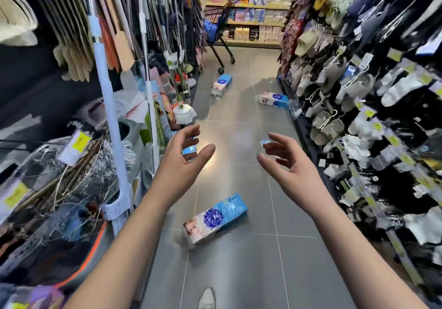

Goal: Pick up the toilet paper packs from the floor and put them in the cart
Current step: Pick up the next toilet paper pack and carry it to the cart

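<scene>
Reaching out over the grey tiled floor [239, 272], the left hand [184, 146] and the right hand [284, 155] hung in the air apart from each other. Their palms faced inward, and the fingers were spread, loosely curved and gripping nothing. A blue-and-white plastic-wrapped toilet paper pack [215, 220] lay flat and askew on the floor below the hands, between the two forearms, touching neither. Farther up the aisle, a second pack [222, 84] lay near the left-hand shelving and a third pack [275, 100] lay against the foot of the right-hand sock rack [358, 117]. Both were well beyond the fingertips. A black wire shopping cart [220, 28] stood at the far end of the aisle, past the second pack, with something blue inside it.
</scene>
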Demonstrator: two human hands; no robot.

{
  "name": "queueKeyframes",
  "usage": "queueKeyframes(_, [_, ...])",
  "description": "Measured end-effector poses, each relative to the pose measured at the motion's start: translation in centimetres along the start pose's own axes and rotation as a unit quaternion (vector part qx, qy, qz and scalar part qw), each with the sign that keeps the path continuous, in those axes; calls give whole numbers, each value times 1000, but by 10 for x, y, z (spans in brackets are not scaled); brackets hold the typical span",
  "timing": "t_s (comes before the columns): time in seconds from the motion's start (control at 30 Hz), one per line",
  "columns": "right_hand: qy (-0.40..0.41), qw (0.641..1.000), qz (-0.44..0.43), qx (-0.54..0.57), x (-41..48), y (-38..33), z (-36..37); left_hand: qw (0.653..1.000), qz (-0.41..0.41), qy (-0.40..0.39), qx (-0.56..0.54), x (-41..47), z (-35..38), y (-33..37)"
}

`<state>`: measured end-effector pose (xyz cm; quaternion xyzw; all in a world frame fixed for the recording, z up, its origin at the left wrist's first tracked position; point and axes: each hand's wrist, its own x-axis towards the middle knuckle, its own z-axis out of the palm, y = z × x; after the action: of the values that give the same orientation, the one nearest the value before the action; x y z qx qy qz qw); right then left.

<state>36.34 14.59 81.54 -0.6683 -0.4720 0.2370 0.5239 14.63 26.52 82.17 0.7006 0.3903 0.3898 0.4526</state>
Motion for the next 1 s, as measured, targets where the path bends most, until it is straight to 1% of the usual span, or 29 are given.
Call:
queueKeyframes(0.17, [-6,1000,10,-15,70,8,19,1000,-15,-12,2,74,-2,-25])
queueKeyframes(0.43, [-27,999,41,-6,154,47,34,999,-48,-6,-5,150,18,-66])
queueKeyframes(0.63, [-79,996,46,2,225,82,33,997,-76,27,-8,197,39,-85])
queueKeyframes(0.77, [-127,991,39,8,275,102,30,993,-94,77,-2,222,52,-97])
queueKeyframes(1.0, [-195,978,68,12,332,142,45,979,-148,141,19,247,65,-129])
